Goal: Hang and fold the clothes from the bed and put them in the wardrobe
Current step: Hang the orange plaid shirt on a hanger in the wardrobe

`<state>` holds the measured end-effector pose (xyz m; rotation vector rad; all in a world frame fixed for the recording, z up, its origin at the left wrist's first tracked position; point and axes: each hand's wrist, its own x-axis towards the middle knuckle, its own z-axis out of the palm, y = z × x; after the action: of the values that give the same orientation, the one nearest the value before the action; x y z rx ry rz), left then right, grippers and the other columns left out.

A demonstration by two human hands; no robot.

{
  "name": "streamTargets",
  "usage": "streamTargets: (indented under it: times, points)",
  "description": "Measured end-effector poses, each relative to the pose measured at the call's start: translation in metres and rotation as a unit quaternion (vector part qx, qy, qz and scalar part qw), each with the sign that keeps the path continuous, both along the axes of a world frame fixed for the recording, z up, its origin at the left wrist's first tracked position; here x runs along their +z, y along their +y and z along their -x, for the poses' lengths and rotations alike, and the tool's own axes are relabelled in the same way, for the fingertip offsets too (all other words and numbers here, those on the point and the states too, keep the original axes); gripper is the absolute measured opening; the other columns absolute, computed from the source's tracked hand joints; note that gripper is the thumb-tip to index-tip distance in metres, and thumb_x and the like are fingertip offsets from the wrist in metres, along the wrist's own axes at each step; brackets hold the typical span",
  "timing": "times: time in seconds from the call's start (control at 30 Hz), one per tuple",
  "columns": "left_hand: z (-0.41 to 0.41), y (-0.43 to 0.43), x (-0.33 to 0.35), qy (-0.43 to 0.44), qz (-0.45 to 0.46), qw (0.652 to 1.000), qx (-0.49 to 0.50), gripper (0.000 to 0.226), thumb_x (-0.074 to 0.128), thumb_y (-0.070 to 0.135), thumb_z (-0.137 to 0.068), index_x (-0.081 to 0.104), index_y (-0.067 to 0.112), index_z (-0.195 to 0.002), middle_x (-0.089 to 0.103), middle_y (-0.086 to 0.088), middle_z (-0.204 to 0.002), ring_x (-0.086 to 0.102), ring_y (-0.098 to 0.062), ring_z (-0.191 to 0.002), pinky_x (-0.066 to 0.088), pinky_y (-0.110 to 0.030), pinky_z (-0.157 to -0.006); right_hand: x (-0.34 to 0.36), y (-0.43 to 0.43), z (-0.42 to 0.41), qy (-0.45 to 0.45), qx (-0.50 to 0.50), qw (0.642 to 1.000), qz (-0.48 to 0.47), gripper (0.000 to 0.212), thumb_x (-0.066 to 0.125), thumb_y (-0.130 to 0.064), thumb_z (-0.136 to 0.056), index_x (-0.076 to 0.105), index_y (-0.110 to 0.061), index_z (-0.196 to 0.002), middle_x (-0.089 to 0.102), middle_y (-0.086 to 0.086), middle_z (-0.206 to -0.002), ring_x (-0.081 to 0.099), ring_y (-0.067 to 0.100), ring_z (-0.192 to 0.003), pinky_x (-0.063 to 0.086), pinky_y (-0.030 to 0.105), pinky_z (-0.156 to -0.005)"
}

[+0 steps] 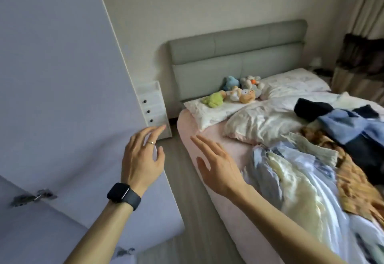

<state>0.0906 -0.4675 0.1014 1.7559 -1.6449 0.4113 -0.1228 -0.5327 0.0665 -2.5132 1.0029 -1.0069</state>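
A heap of clothes lies on the bed [193, 139]: a pale blue and cream garment [291, 172] nearest me, an orange patterned piece [353, 182] beside it, blue and dark navy items [349, 124] further back. My left hand [141, 157], with a ring and a black watch, hovers with spread fingers by the lilac wardrobe door [62, 89]. Over the bed's pink near edge my right hand [218, 166] is stretched out flat and holds nothing, just left of the pale blue garment.
A white drawer unit [154, 108] stands between the wardrobe and the grey headboard [239, 56]. Stuffed toys [239, 91] sit on the pillows. A narrow strip of wooden floor [187, 191] runs between wardrobe and bed. Curtains [361, 35] hang at far right.
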Motion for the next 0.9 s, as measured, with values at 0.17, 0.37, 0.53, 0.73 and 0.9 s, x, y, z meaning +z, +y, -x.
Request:
streamTargets:
  times: [0.17, 0.37, 0.53, 0.73, 0.9]
  points:
    - [0.113, -0.015, -0.091, 0.099, -0.184, 0.965, -0.159, 0.052, 0.067, 0.009, -0.086, 0.061, 0.022, -0.135, 0.06, 0.001, -0.13, 0.049, -0.02, -0.126, 0.039, -0.031, -0.107, -0.095, 0.057, 0.141, 0.079, -0.178, 0.972, -0.132, 0.056, 0.059, -0.018, -0.096, 0.047, -0.03, -0.149, 0.05, -0.01, -0.15, 0.051, 0.022, -0.125, 0.05, 0.038, -0.1]
    - [0.231, -0.036, -0.157, 0.101, -0.355, 0.885, -0.284, 0.05, 0.063, 0.017, -0.089, 0.056, 0.028, -0.137, 0.057, 0.003, -0.133, 0.047, -0.02, -0.126, 0.036, -0.032, -0.109, -0.143, 0.111, 0.265, 0.149, -0.33, 0.901, -0.24, 0.051, 0.059, -0.025, -0.098, 0.049, -0.03, -0.147, 0.053, -0.007, -0.148, 0.05, 0.024, -0.128, 0.048, 0.039, -0.1]
    - [0.307, -0.054, -0.19, 0.064, -0.434, 0.834, -0.333, 0.05, 0.059, 0.023, -0.091, 0.051, 0.032, -0.14, 0.052, 0.005, -0.139, 0.043, -0.019, -0.131, 0.034, -0.034, -0.112, -0.159, 0.131, 0.328, 0.142, -0.417, 0.846, -0.302, 0.048, 0.058, -0.033, -0.099, 0.048, -0.034, -0.146, 0.051, -0.008, -0.149, 0.046, 0.022, -0.133, 0.041, 0.039, -0.107]
    - [0.365, -0.104, -0.215, 0.013, -0.49, 0.813, -0.315, 0.05, 0.055, 0.028, -0.094, 0.047, 0.035, -0.143, 0.048, 0.006, -0.143, 0.04, -0.018, -0.134, 0.035, -0.033, -0.11, -0.174, 0.094, 0.384, 0.135, -0.439, 0.818, -0.347, 0.051, 0.054, -0.036, -0.1, 0.044, -0.03, -0.15, 0.046, -0.006, -0.153, 0.041, 0.023, -0.138, 0.038, 0.038, -0.111]
    - [0.394, -0.17, -0.243, -0.011, -0.511, 0.815, -0.271, 0.048, 0.052, 0.03, -0.096, 0.045, 0.035, -0.143, 0.046, 0.006, -0.145, 0.04, -0.019, -0.134, 0.036, -0.032, -0.108, -0.2, 0.017, 0.435, 0.129, -0.425, 0.82, -0.361, 0.052, 0.056, -0.036, -0.099, 0.045, -0.027, -0.149, 0.049, -0.003, -0.15, 0.046, 0.022, -0.134, 0.044, 0.039, -0.106]
